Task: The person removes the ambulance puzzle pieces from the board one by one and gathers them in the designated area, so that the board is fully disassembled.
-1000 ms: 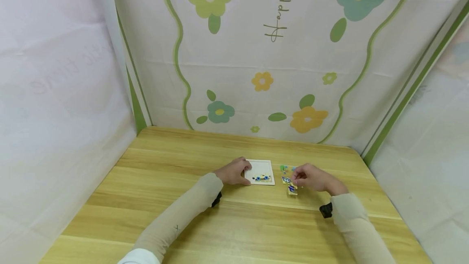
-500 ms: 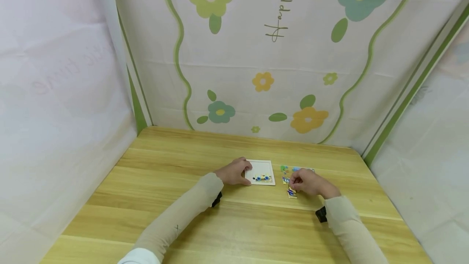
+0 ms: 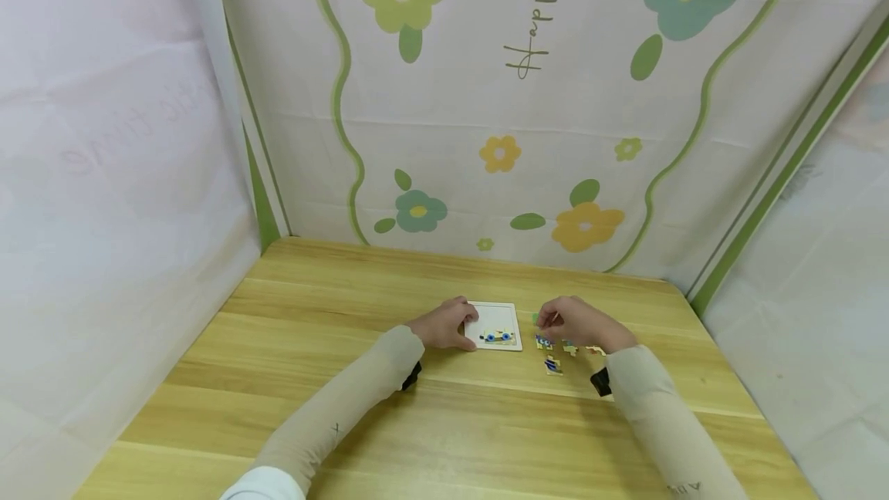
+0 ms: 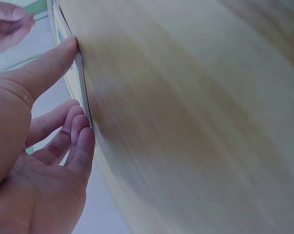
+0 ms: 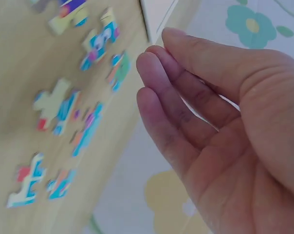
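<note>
A white puzzle tray (image 3: 491, 315) lies on the table with a few joined jigsaw pieces (image 3: 498, 337) showing blue round shapes along its near side. My left hand (image 3: 444, 325) holds the tray at its left edge, the thumb near the close corner and the fingers bent against the rim. To the right of the tray my right hand (image 3: 582, 322) hovers over loose jigsaw pieces, its thumb and bent fingertips close together and nothing visible between them. Below those fingers is a blue-eyed piece (image 5: 99, 43); a green piece (image 5: 120, 70) is nearby, partly covered in the head view.
Several other loose pieces lie to the right of the tray, among them a blue and yellow piece (image 3: 552, 365) nearest me and a cream one with a red spot (image 5: 26, 180). A flower-printed cloth (image 3: 430, 99) hangs behind the wooden table (image 3: 444, 423).
My right hand has lifted from the nearer pieces and moved away from me toward the green piece. A nearer piece, tilted up earlier, now lies on the table. The left hand stays put.
</note>
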A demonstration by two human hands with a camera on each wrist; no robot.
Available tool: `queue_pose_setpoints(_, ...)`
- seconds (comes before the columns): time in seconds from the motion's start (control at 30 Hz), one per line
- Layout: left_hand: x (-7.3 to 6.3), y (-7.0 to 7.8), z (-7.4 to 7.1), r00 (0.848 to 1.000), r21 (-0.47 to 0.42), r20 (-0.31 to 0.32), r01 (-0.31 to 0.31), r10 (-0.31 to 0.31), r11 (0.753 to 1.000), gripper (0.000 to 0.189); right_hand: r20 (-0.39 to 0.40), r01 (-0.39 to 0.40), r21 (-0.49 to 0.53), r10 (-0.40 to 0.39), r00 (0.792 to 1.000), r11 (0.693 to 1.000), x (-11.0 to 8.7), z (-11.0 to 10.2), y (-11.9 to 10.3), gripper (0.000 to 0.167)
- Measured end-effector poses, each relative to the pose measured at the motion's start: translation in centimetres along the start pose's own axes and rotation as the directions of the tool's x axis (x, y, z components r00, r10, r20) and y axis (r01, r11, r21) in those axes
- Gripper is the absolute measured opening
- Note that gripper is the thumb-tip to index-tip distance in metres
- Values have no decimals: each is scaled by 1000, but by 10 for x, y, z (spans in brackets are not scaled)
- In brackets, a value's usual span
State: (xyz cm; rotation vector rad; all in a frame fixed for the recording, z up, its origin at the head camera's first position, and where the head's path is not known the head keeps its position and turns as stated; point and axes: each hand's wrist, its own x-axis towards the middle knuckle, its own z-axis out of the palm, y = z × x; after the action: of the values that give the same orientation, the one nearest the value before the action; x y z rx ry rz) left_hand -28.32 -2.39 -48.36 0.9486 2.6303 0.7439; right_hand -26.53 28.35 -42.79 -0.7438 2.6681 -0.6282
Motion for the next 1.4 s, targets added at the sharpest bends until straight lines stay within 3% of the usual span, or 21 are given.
queue_pose_setpoints(0.13,0,0,0,1000,5,-1,5,-5,1000,54,14,46,-52,-46,999,998,16,2,-12,14)
queue_pose_setpoints(0.5,-1,4,-2,1000,13,2,-4,4,1000,54,22,81,-23,-81,997,996,53,35,-28,28)
queue_pose_setpoints(0.73,1,4,-2,1000,22,5,-12,12,1000,54,5,68,-34,-67,998,997,55,41,-30,26)
queue_pose_setpoints(0.97,7,12,-1,999,37,38,-24,23,999,51,27,170,-136,-168,985,976,54,44,-31,12)
queue_pose_setpoints(1.1,11,15,4,998,5,55,-34,34,999,47,24,179,-134,-177,984,975,53,44,-31,14)
queue_pose_setpoints(1.4,18,9,8,998,-93,11,-63,64,994,43,49,221,-170,-215,975,960,55,41,-34,18)
